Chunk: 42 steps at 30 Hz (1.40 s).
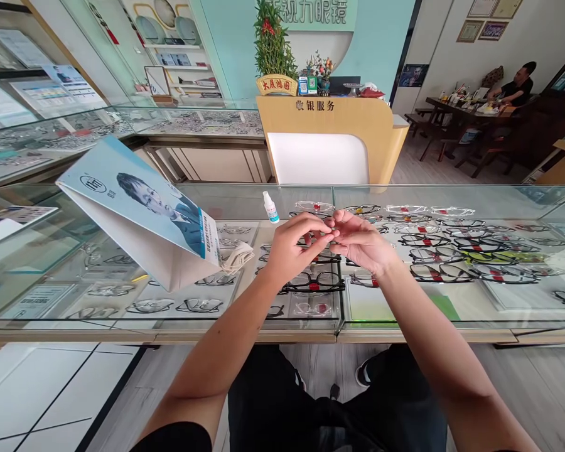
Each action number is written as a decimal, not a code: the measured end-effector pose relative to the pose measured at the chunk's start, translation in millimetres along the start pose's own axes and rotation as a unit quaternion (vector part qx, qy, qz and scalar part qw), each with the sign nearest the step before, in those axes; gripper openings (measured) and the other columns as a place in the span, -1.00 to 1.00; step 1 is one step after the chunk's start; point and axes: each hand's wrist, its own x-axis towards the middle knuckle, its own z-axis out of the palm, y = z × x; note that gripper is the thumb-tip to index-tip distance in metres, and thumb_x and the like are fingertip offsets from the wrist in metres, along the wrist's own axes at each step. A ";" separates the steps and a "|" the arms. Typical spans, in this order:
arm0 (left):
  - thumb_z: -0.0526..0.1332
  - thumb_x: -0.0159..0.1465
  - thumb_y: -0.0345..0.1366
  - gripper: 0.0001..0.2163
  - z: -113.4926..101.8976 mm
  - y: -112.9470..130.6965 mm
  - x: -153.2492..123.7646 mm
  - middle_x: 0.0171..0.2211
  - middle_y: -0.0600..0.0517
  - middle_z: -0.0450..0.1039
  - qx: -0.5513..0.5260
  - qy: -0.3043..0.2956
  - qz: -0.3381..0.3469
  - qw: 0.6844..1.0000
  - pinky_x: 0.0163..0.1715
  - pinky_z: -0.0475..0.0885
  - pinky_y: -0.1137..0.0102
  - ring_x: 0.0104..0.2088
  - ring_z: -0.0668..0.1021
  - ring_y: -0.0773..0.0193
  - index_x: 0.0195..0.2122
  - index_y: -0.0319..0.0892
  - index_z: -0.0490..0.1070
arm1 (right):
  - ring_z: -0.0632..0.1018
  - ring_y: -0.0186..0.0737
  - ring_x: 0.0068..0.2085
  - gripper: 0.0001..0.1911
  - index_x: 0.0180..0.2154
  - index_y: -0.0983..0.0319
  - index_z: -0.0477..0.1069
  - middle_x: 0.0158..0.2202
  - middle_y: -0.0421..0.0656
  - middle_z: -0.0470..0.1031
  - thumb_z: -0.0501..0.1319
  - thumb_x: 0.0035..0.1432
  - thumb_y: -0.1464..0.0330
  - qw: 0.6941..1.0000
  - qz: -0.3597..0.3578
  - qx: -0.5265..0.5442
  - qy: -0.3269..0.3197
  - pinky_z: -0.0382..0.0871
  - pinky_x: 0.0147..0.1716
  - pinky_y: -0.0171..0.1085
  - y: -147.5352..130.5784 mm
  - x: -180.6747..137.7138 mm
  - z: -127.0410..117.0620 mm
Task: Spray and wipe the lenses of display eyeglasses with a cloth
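Above the glass counter [245, 323], my left hand [294, 246] and my right hand [361, 245] meet at the fingertips. Both have thumb and fingers pinched together. Whatever sits between them is too small and too covered by the fingers to make out. Just behind my left hand stands a small white spray bottle [270, 209] with a blue label. Rows of eyeglasses [314, 282] show under and around my hands, many with red tags at the bridge.
A large light-blue folded card or bag [169, 204] stands left on the counter, beside a crumpled beige cloth [238, 257]. Beyond is a wooden reception desk [386, 129] with a plant [275, 44]. A person [518, 88] sits at a table, far right.
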 end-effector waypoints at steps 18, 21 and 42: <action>0.41 0.41 -0.24 -0.91 -3.5 -11.1 1.8 -0.22 -0.03 0.77 -0.018 -0.055 -0.171 0.983 -0.32 0.54 0.35 -0.27 0.68 0.24 -0.21 -0.08 0.72 | 0.49 -0.25 -0.30 -0.63 -0.30 0.06 0.49 -0.32 -0.26 0.52 0.59 -0.09 0.43 0.990 -0.033 -0.080 0.108 0.44 -0.34 -0.22 19.5 12.6 -7.8; 0.42 0.38 -0.25 -0.92 -4.7 -14.1 2.5 -0.25 -0.02 0.75 -0.028 -0.067 -0.190 0.979 -0.31 0.52 0.35 -0.27 0.67 0.23 -0.23 -0.08 0.72 | 0.51 -0.29 -0.32 -0.61 -0.31 0.08 0.50 -0.35 -0.29 0.53 0.61 -0.13 0.43 0.990 -0.028 -0.070 0.119 0.42 -0.35 -0.27 21.6 13.3 -8.4; 0.50 0.19 -0.18 -0.81 4.8 -36.7 -7.1 -0.20 -0.09 0.80 -0.112 -0.039 -0.353 0.928 -0.15 0.64 0.27 -0.25 0.73 0.15 -0.25 -0.17 0.72 | 0.68 -0.06 -0.13 -0.70 -0.33 0.07 0.40 -0.34 -0.27 0.58 0.49 -0.04 0.33 0.939 -0.166 -0.235 0.191 0.53 0.02 -0.03 42.3 20.6 -13.0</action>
